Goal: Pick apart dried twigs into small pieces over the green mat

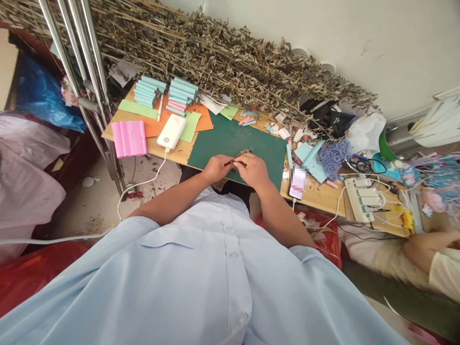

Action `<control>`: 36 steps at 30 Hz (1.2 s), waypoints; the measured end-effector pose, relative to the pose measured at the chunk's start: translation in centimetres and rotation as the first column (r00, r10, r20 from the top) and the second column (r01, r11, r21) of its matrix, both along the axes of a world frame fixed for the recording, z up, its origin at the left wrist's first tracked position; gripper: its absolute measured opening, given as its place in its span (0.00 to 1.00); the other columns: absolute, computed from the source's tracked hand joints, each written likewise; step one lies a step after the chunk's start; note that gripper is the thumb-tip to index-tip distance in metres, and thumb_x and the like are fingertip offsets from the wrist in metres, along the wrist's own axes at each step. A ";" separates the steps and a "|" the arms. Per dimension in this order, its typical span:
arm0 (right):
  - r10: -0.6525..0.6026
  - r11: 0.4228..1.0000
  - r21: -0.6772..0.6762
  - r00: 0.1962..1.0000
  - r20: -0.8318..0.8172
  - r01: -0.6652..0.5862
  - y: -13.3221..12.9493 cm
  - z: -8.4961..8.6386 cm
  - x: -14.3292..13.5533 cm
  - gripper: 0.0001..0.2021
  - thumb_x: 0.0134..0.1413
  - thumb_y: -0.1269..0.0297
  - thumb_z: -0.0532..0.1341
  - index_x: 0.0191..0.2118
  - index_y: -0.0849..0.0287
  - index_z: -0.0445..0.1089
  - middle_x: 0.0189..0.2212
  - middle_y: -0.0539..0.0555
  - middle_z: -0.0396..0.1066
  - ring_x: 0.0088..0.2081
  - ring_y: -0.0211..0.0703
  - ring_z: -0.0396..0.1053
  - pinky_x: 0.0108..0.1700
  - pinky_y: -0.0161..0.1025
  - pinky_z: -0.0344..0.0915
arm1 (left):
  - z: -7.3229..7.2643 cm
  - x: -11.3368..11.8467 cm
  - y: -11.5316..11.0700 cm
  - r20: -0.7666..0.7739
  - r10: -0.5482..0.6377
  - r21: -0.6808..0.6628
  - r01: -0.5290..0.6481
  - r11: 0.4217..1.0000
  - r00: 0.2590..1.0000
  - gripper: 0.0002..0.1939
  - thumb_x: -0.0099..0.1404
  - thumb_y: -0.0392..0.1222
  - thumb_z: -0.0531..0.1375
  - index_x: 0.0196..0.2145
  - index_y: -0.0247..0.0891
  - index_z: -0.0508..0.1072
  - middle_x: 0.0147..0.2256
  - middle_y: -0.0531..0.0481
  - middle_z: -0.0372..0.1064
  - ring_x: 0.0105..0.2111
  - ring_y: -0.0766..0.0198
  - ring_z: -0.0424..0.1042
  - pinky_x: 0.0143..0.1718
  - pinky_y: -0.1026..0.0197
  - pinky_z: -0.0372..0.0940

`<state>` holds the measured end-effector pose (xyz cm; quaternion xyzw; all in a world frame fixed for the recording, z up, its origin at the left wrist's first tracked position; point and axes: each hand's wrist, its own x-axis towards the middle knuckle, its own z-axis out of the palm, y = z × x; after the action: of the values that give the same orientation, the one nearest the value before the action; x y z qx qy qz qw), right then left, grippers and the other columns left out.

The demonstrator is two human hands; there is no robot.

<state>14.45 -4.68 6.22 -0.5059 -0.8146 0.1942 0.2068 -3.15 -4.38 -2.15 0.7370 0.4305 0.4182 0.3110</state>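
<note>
My left hand (218, 167) and my right hand (252, 168) meet at the front edge of a green mat (237, 139). Both are closed, with thumbs and fingers pinched on a small bit of dried plant between them; its exact shape is too small to make out. A little heap of dry crumbled leaves (246, 151) lies on the mat just beyond my fingertips. Further back on the mat are a few short pink and blue paper rolls (247, 122).
Blue paper rolls (183, 91) and a white power bank (172, 131) are at the left. Dried stalks (215, 52) stretch behind the table. At the right are a phone (297, 183), purple yarn (335, 155), a power strip (360, 199) and another person's arm (427, 247).
</note>
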 end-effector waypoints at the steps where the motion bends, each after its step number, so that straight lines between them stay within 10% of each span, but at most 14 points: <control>1: -0.028 1.000 0.006 0.999 -0.017 0.028 -0.1 0.0 0.0 0.06 0.62 0.64 0.62 0.37 0.52 0.78 0.39 0.54 0.78 0.43 0.49 0.75 0.48 0.45 0.70 | 0.0 0.0 0.0 -0.002 0.002 -0.001 -0.002 1.000 1.000 0.13 0.72 0.44 0.59 0.36 0.37 0.81 0.34 0.46 0.78 0.36 0.60 0.75 0.42 0.60 0.67; 20: -0.117 0.993 -0.023 0.978 -0.175 0.115 0.1 -2.2 -0.7 0.05 0.58 0.66 0.61 0.32 0.54 0.74 0.34 0.52 0.75 0.38 0.45 0.73 0.47 0.44 0.71 | -0.1 0.0 0.0 -0.019 0.000 0.033 0.000 0.999 1.000 0.12 0.72 0.41 0.58 0.35 0.37 0.81 0.33 0.46 0.78 0.36 0.60 0.75 0.41 0.60 0.66; 26: -0.139 0.990 -0.071 0.946 -0.292 0.124 0.1 -3.1 -0.6 0.14 0.58 0.66 0.62 0.50 0.53 0.74 0.39 0.51 0.78 0.37 0.43 0.75 0.46 0.43 0.74 | -0.4 0.1 0.1 0.001 -0.004 0.036 0.004 0.999 1.000 0.13 0.72 0.42 0.58 0.37 0.37 0.81 0.35 0.46 0.79 0.36 0.60 0.75 0.42 0.60 0.66; 36: 0.169 0.969 0.149 0.967 0.192 -0.199 -0.4 -0.6 -0.3 0.20 0.68 0.70 0.53 0.61 0.58 0.71 0.51 0.60 0.78 0.52 0.55 0.73 0.56 0.51 0.70 | -0.4 0.0 0.1 -0.060 0.030 0.037 -0.027 0.999 0.998 0.11 0.68 0.38 0.58 0.30 0.35 0.77 0.30 0.46 0.74 0.32 0.61 0.72 0.37 0.61 0.65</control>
<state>14.16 -5.13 5.67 -0.4240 -0.8868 0.0975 0.1559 -3.13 -4.30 -2.58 0.7486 0.4426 0.4077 0.2785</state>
